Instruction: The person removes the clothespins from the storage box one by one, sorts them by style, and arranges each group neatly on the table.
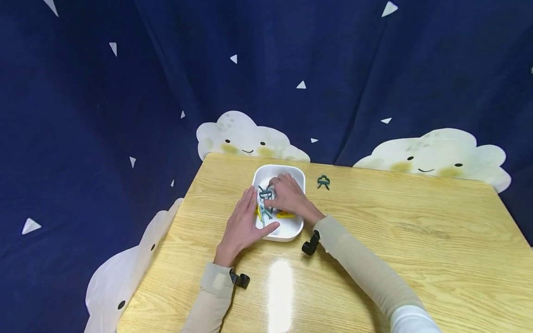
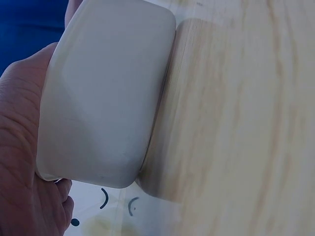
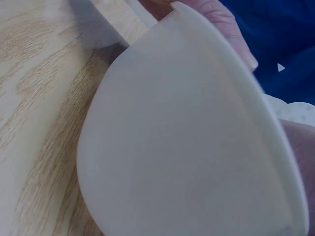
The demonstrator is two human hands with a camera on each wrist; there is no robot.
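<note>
A white bin (image 1: 283,235) on the wooden table holds several small plastic clips. Among them are a dark teal clip (image 1: 265,194), a pale teal clip (image 1: 265,213) and a yellow clip (image 1: 285,214). My left hand (image 1: 240,227) rests on the bin's left and near rim, fingers straight and thumb spread. Inside the bin, my right hand (image 1: 288,195) has bent fingers around the dark teal clip; whether it pinches that clip is unclear. Both wrist views show mostly the bin's outer wall (image 2: 108,93), (image 3: 182,132), which hides the clips.
Right of the bin, a dark teal clip (image 1: 323,182) lies alone on the table (image 1: 395,231). A dark blue curtain (image 1: 266,37) with white triangles and smiling clouds hangs behind and left of the table. Small black devices (image 1: 310,244) are strapped to both wrists.
</note>
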